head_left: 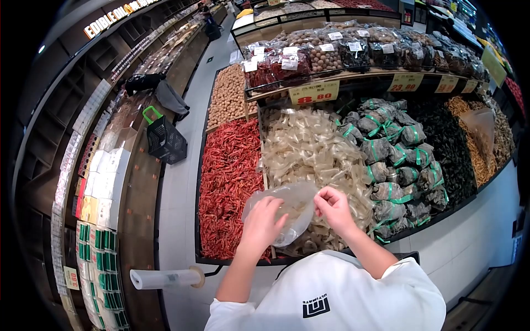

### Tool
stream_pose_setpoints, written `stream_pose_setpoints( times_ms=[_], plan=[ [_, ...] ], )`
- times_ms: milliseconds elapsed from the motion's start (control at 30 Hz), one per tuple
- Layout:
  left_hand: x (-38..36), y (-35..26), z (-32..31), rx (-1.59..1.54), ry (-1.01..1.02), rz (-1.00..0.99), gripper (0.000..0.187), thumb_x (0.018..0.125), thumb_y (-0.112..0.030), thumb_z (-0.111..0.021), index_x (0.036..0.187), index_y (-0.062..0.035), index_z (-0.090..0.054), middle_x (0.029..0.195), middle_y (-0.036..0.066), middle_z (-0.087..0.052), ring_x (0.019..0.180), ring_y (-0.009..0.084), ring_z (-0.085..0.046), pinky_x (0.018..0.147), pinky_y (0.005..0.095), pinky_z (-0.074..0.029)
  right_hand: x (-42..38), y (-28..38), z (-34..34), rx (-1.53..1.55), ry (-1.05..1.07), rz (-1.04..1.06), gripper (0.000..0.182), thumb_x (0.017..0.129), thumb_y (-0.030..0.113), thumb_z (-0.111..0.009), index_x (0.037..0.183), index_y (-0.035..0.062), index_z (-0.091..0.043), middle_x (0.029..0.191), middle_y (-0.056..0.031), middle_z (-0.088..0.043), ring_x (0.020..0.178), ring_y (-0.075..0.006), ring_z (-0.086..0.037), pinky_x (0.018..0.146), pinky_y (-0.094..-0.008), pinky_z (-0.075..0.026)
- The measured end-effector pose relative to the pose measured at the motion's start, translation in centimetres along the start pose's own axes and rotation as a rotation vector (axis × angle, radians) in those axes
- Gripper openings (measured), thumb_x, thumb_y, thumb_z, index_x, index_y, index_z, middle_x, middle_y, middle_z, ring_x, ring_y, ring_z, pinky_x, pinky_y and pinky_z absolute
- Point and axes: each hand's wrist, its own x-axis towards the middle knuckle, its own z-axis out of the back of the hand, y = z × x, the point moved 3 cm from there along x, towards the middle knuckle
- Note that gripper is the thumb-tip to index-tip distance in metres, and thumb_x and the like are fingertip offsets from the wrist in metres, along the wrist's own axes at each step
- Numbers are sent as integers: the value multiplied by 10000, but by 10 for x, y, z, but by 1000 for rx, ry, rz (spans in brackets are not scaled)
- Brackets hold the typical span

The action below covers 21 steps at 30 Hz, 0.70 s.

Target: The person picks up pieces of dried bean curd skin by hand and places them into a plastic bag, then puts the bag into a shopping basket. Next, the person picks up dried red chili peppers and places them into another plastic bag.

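In pinching right hand (333,206) and against half-open left hand (264,220): plastic bag (291,234), likely light, limp, slippery, best held by rim.

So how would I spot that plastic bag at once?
Find the big patch of pale, crinkled pieces, just right of the red chilies. At its near end, between the left hand and the right hand, is the bag. It's one broad, cloudy, see-through sheet, smoother than the pieces below.

Glossy, translucent plastic bag (290,223); matt cloth shirt (353,295).
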Motion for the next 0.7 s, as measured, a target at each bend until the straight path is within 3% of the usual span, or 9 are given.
stream_pose_setpoints(
  times_ms=[100,167,300,333,400,433,533,633,700],
  plan=[
    [-24,9,10,69,-101,108,535,766,-134,-875,1247,-41,-659,1285,166,-625,1219,373,-606,999,451,-518,1,-2,1,-4,8,3,102,1036,116,-676,976,44,-635,803,-12,-657,682,-86,-625,626,-243,-512],
    [-38,19,8,49,31,289,548,761,-147,-878,1251,-49,-652,1297,175,-623,1244,367,-593,1012,454,-505,2,-3,2,-11,5,-9,100,1036,113,-675,981,42,-634,805,-10,-656,679,-85,-624,626,-243,-513],
    [-48,38,0,23,-17,351,270,836,-157,-830,1029,-11,-709,924,156,-719,837,359,-693,790,471,-564,7,-4,4,-36,8,-2,92,1037,106,-674,990,37,-634,806,-8,-654,670,-83,-620,627,-242,-516],
    [-48,40,-1,22,-15,356,270,836,-157,-830,1029,-11,-709,924,156,-719,837,359,-693,790,471,-564,8,-4,4,-36,11,-7,92,1037,106,-674,990,37,-634,806,-8,-654,670,-83,-620,627,-242,-516],
    [-44,37,8,-64,-224,372,204,922,-166,-772,876,16,-692,653,119,-635,567,266,-627,605,417,-520,8,-2,5,-26,33,5,90,1033,98,-678,990,33,-634,821,-11,-657,685,-82,-623,632,-242,-520],
    [-41,36,10,-66,-220,376,204,922,-166,-772,876,16,-692,653,119,-635,567,266,-627,605,417,-520,9,-3,5,-27,32,-1,90,1033,98,-678,990,33,-634,821,-11,-657,685,-82,-623,632,-242,-520],
    [-42,58,2,-552,-388,510,294,1058,-150,-636,817,18,-630,611,1,-557,560,44,-497,508,264,-365,12,-9,9,-50,86,19,125,1062,141,-648,1001,33,-628,825,-8,-660,678,-76,-617,625,-236,-511],
    [-36,56,8,-868,-524,488,305,1088,-153,-596,820,-11,-618,639,-36,-569,553,38,-489,509,240,-364,15,-31,28,-8,15,42,281,1074,300,-649,1137,26,-626,990,-54,-673,845,-110,-650,705,-256,-537],
    [-35,57,10,-898,-536,510,297,1112,-161,-557,846,-39,-607,669,-40,-568,573,22,-487,525,215,-366,17,-37,36,-94,-59,322,620,1025,503,-678,1373,9,-542,1252,-114,-627,1123,-177,-621,900,-323,-544]
  ],
)
